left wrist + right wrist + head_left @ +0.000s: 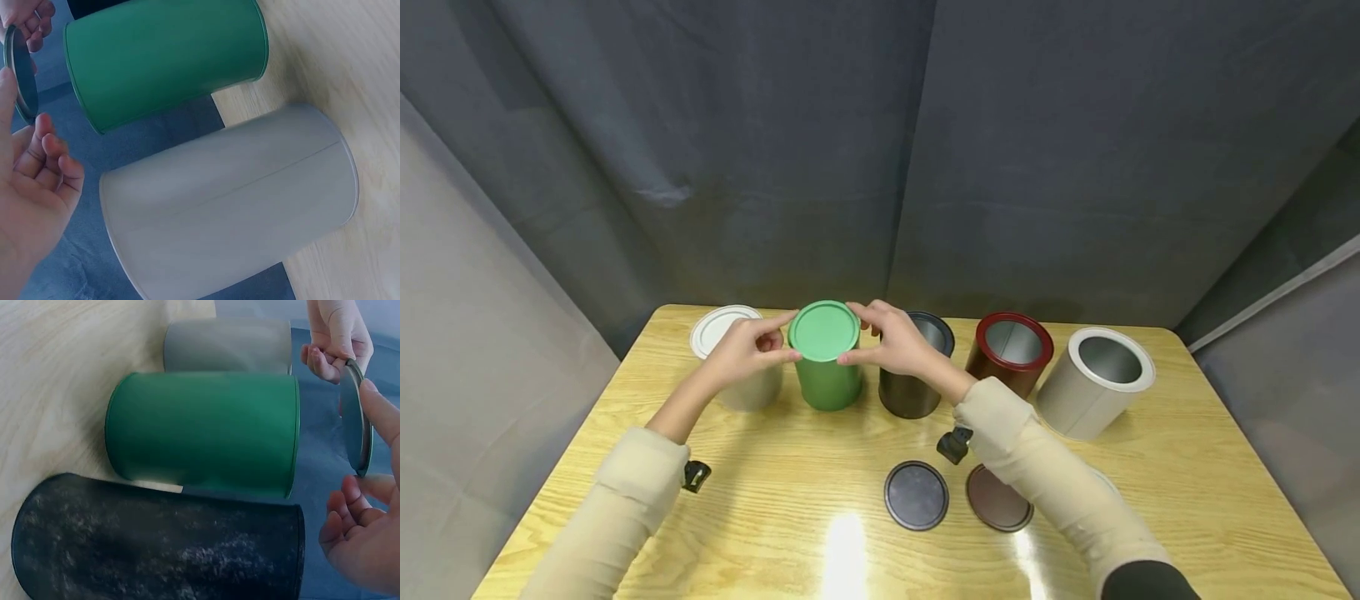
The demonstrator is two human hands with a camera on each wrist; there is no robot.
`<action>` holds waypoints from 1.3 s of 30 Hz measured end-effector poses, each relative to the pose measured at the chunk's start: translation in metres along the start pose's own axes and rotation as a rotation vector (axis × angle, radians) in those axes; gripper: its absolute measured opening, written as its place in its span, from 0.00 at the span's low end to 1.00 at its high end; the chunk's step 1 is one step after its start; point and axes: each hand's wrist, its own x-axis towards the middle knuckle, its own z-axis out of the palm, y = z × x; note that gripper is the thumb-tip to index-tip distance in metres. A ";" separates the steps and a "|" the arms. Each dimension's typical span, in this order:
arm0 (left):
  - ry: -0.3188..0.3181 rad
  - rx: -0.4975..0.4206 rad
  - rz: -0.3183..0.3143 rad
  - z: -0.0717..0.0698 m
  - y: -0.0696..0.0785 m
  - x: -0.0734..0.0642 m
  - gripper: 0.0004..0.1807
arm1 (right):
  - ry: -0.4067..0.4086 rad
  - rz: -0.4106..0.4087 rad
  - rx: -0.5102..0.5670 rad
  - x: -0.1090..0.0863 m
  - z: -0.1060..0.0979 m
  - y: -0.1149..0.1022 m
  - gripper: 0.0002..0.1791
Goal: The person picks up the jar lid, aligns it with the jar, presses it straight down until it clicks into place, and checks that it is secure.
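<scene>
Left hand [747,350] and right hand [897,337], fingers [780,320] partly spread, grip a green lid [824,331] just above a green can [830,385].

Inscriptions and markings: none legible.
Green can [829,386], green lid [824,331], grey can [231,206], black can [162,544], red-rimmed can [1000,375], white-rimmed can [1072,404], black lid [917,496], brown lid [998,500]: no readable text, label, brand, number or sign on the visible surfaces, in the head view or either wrist view.
</scene>
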 end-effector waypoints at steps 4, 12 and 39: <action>-0.002 0.008 -0.004 -0.002 -0.004 0.006 0.30 | -0.016 0.005 -0.007 0.007 -0.004 0.002 0.43; -0.033 -0.004 -0.055 -0.006 -0.009 0.012 0.30 | -0.062 0.049 -0.004 0.019 -0.007 0.007 0.43; -0.157 0.149 -0.136 0.001 -0.025 0.012 0.31 | -0.182 0.183 -0.186 0.028 0.008 0.017 0.45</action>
